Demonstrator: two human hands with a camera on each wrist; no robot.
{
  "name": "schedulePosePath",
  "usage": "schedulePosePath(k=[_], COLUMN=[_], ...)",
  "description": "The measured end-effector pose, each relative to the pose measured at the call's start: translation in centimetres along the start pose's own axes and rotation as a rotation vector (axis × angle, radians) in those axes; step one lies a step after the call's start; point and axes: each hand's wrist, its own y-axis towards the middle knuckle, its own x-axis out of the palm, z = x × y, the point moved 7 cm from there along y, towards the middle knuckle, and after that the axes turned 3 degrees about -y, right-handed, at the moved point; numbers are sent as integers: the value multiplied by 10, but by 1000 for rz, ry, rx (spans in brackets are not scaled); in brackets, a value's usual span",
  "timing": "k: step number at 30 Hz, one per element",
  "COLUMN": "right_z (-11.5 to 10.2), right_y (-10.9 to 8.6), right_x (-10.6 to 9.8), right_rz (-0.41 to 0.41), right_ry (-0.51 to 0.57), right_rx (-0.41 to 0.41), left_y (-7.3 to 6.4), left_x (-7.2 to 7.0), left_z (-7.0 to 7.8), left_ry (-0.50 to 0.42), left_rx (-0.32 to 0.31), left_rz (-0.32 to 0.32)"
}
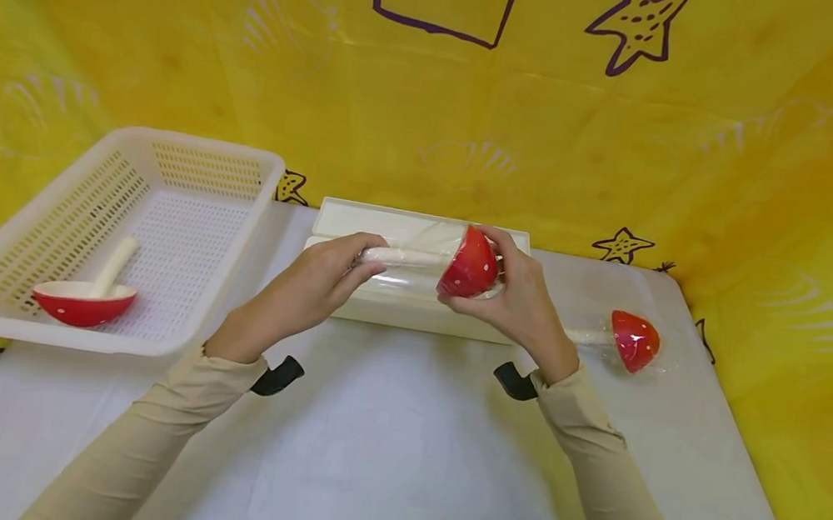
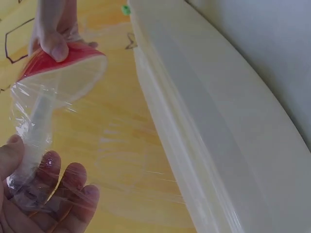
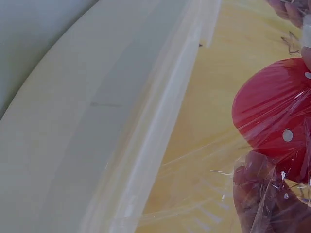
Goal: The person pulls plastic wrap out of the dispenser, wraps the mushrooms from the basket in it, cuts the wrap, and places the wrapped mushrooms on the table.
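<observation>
Both hands hold a red ladle [image 1: 470,263] with white dots and a white handle, with clear cling film [image 2: 29,121] around it. My left hand [image 1: 325,272] pinches the handle's end; in the left wrist view its thumb and fingers lie around the filmed handle. The round bowl is gripped by my right hand [image 1: 515,290], thumb below and fingers above. Beneath the ladle, on the table, stands a long cream cling film box [image 1: 411,316] with its lid raised at the back. Film stretches between ladle and box in the right wrist view.
At the left stands a white plastic basket [image 1: 198,289] with an unwrapped red ladle [image 1: 84,307] in it. Another red ladle [image 1: 633,341], wrapped in film, lies on the white table [image 1: 397,459] at the right. A yellow patterned cloth [image 1: 417,101] hangs behind.
</observation>
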Motion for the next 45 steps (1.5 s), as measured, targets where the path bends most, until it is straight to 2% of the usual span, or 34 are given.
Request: schedulePosePath(k=[16,32,45], right_z=[-5,-18,-33], right_y=[5,8,10], right_x=[-9,-26,-38], right_rz=[47,99,105], right_ry=[0,-15,-10], right_rx=[-18,-58,-106], left_y=[4,10,10], left_x=[-8,-21,-33], left_z=[7,22,32], left_ry=[-10,-14,-41], left_rx=[60,75,71], left_rz=[61,103,118])
